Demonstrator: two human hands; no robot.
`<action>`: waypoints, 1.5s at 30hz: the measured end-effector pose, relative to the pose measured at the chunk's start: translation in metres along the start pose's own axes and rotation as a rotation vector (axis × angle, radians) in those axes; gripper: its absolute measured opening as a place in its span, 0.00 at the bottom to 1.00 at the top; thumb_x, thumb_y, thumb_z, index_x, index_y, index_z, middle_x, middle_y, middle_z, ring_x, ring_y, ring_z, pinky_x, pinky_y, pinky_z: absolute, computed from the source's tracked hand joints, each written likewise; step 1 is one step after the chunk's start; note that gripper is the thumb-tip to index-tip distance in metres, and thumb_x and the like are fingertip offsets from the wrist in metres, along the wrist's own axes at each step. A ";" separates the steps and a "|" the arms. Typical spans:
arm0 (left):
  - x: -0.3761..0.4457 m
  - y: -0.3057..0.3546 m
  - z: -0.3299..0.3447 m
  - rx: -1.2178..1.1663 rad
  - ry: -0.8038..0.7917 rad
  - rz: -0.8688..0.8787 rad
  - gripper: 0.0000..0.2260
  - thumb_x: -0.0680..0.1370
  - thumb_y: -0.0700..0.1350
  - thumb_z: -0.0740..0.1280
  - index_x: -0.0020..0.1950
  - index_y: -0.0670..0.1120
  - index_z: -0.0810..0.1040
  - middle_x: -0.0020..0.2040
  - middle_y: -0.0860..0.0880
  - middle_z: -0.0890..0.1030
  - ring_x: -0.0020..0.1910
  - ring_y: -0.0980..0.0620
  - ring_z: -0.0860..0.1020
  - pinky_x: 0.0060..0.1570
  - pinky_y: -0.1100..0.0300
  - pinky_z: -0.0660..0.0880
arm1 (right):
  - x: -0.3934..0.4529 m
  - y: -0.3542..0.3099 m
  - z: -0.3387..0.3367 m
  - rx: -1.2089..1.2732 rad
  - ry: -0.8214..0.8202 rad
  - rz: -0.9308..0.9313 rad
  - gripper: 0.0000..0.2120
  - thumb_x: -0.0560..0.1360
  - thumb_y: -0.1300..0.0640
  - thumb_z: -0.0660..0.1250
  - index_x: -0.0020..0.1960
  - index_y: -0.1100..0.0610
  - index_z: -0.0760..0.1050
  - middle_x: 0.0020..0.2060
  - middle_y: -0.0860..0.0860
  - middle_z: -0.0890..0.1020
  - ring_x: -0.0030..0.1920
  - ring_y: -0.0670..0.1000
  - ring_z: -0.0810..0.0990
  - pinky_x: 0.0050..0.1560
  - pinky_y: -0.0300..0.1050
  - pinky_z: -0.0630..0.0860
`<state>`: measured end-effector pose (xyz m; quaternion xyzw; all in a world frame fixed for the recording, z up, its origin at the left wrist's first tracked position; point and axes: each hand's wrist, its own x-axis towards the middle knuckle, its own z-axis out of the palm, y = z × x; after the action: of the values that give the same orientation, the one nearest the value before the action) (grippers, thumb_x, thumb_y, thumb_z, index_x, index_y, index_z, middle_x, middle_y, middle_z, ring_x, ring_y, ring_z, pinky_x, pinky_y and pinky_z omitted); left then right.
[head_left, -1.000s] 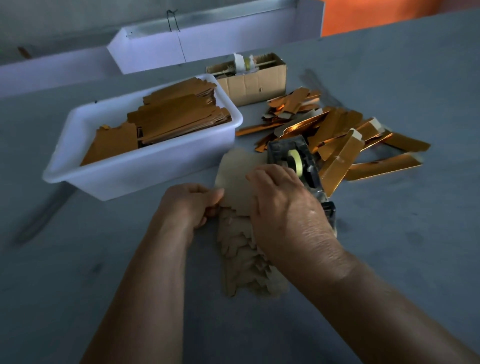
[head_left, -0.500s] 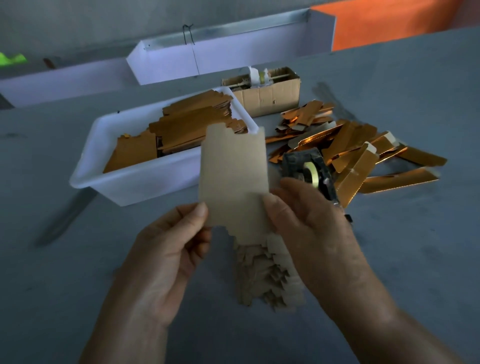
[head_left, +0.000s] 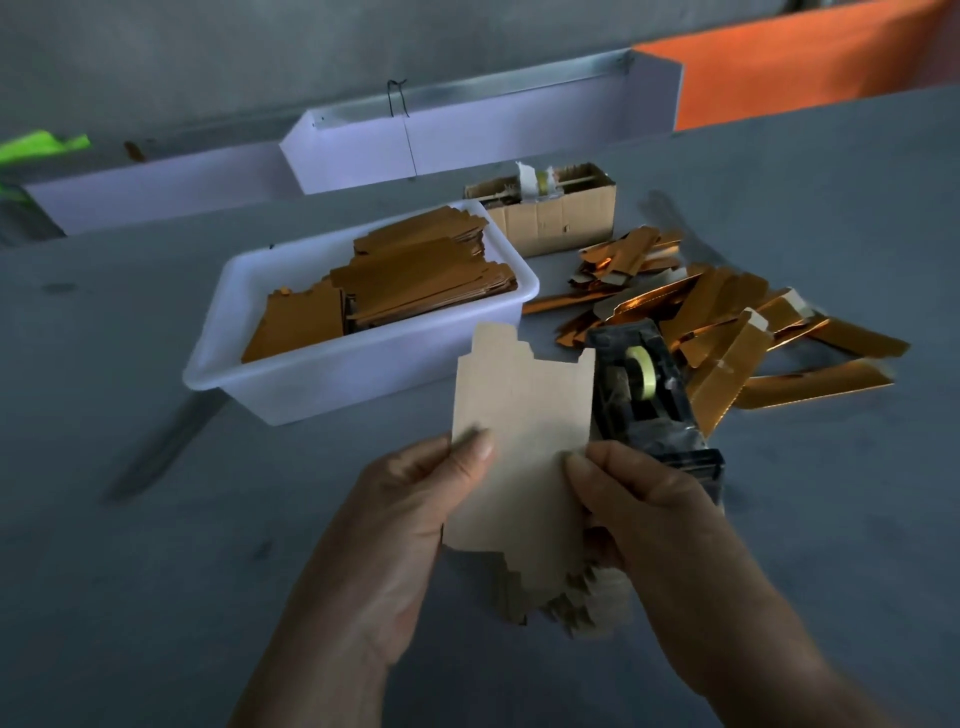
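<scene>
A person's left grip (head_left: 410, 525) and right grip (head_left: 644, 514) hold a plain brown card blank (head_left: 524, 431) upright between them above a grey worktop (head_left: 208, 571). The left thumb pinches the sheet's left edge and the right thumb its right edge, with the fingers curled behind. The side facing the camera carries no print that can be made out.

Directly beneath the grips, partly hidden by the right one, lies a fanned stack of blanks (head_left: 587, 603). Just beyond the right grip stands a black tape dispenser (head_left: 644, 395) with a yellowish roll, its near end covered by the raised sheet and the knuckles. Further off on that side sprawls a pile of gold folded sleeves (head_left: 727, 332). Beyond the left grip sits a white tub (head_left: 363, 374) filled with gold card pieces (head_left: 415, 280). Behind it is a small cardboard carton (head_left: 561, 218), whose markings are too small to read. A white trough (head_left: 467, 140) and an orange panel (head_left: 805, 67) close off the far side.

A second ago both grips were down on the stack, working the top sheet loose. Half a second ago the blank was already lifted, with the left thumb at its edge. Since then the right thumb has come round onto the sheet's front.
</scene>
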<state>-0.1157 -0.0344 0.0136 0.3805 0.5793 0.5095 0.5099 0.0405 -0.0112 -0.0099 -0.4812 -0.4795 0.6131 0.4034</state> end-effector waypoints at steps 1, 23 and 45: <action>0.000 0.000 0.001 -0.006 -0.003 -0.010 0.17 0.65 0.53 0.77 0.50 0.46 0.86 0.51 0.44 0.85 0.56 0.42 0.81 0.66 0.41 0.70 | 0.000 0.001 -0.001 -0.047 0.023 -0.030 0.08 0.74 0.54 0.65 0.40 0.55 0.80 0.34 0.57 0.78 0.34 0.51 0.73 0.38 0.46 0.75; 0.015 -0.017 0.018 -0.020 0.103 -0.080 0.10 0.60 0.44 0.76 0.40 0.45 0.85 0.39 0.45 0.86 0.38 0.49 0.84 0.37 0.59 0.76 | -0.001 0.010 0.004 -0.363 0.240 -0.273 0.02 0.70 0.51 0.68 0.39 0.48 0.77 0.33 0.44 0.80 0.35 0.43 0.78 0.31 0.36 0.74; 0.001 -0.022 0.038 0.224 0.130 0.177 0.09 0.76 0.46 0.68 0.40 0.43 0.80 0.31 0.41 0.78 0.28 0.53 0.74 0.26 0.63 0.71 | -0.014 0.012 0.018 -0.478 0.217 -0.512 0.17 0.78 0.40 0.55 0.56 0.48 0.75 0.38 0.45 0.81 0.39 0.45 0.80 0.39 0.43 0.77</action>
<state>-0.0770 -0.0298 -0.0071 0.4510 0.6285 0.5080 0.3788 0.0254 -0.0313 -0.0171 -0.4885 -0.6685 0.3085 0.4683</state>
